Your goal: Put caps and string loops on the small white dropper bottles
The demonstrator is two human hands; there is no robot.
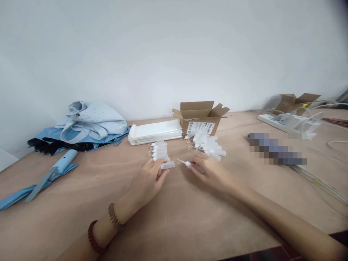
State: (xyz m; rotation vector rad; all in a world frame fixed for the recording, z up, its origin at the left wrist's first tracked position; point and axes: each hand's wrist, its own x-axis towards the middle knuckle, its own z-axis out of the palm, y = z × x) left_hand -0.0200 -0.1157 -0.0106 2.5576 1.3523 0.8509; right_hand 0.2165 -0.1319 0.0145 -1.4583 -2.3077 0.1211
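My left hand [152,175] is closed on a small translucent plastic bottle [168,165], at the near end of a row of several similar bottles [159,148]. Between the fingers of my right hand [206,168] is a white dropper bottle [188,164], its thin tip pointing left toward the other hand. Just beyond the right hand lies a loose pile of bottles [208,143] with thin white loops at their left ends. The far end of the bottle in my right hand is hidden by the fingers.
Behind the bottles stand a stack of white envelopes [154,130] and an open cardboard box [201,116]. A pale bag [95,119] and a blue umbrella [65,161] lie left. To the right are a power strip [288,122], cables, another box [293,103] and a blurred-out object [274,148].
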